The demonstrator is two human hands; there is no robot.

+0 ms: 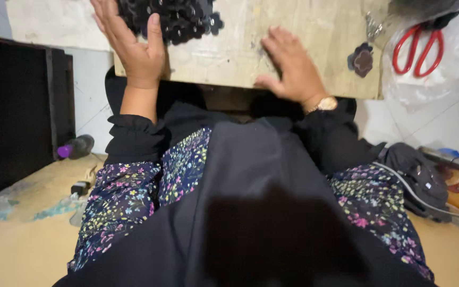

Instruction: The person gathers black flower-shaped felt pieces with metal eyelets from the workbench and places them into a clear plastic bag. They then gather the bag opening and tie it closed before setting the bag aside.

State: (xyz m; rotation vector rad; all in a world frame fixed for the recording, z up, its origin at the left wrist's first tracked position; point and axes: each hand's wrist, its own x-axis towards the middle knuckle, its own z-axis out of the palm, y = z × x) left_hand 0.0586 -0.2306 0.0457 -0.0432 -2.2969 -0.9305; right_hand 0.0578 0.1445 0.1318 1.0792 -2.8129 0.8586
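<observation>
1. Left hand (134,45), top left of frame: open, flat, fingers against pile of black flower-shaped pieces (173,18) on wooden board (293,21).
2. Right hand (290,66), upper centre: open, palm down on the board, holding nothing, pile up-left of it.

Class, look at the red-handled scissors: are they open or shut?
Cannot tell. Only the two red handle loops of the scissors show, close together; the blades lie hidden.

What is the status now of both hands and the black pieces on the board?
Left hand flat against pile of black flower-shaped pieces. Right hand flat on wooden board, empty. One dark piece lies apart, near red scissors.
</observation>
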